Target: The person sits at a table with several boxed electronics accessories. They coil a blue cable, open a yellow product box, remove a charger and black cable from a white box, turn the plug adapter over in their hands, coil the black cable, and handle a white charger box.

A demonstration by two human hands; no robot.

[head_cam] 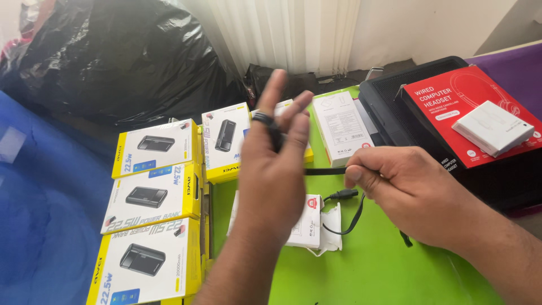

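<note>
Green tabletop (389,271), boxes around | left hand (274,169) fingers spread, cable-wrapped | right hand (403,189) pinches black cable (324,171)

Bright even daylight, soft shadows, motion-blurred left fingers (285,104).
</note>
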